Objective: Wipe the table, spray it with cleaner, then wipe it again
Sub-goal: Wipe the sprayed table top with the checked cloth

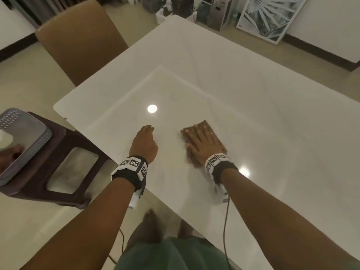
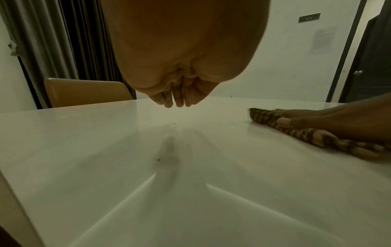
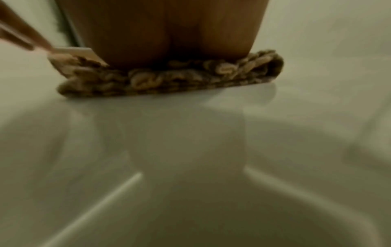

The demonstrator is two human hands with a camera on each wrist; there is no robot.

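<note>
The tabletop (image 1: 224,78) has the cloth (image 1: 220,147) pressed flat under the right hand (image 1: 204,145) for wiping, lower middle of the frame, while the left hand (image 1: 144,143) hangs loose and holds nothing.

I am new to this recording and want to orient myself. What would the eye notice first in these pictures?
First the brown patterned cloth, pressed flat on the glossy white table under the right hand. Beside it, the left hand hangs empty above the surface, fingers loosely curled. At the left stands a dark stool bearing a grey tray.
</note>
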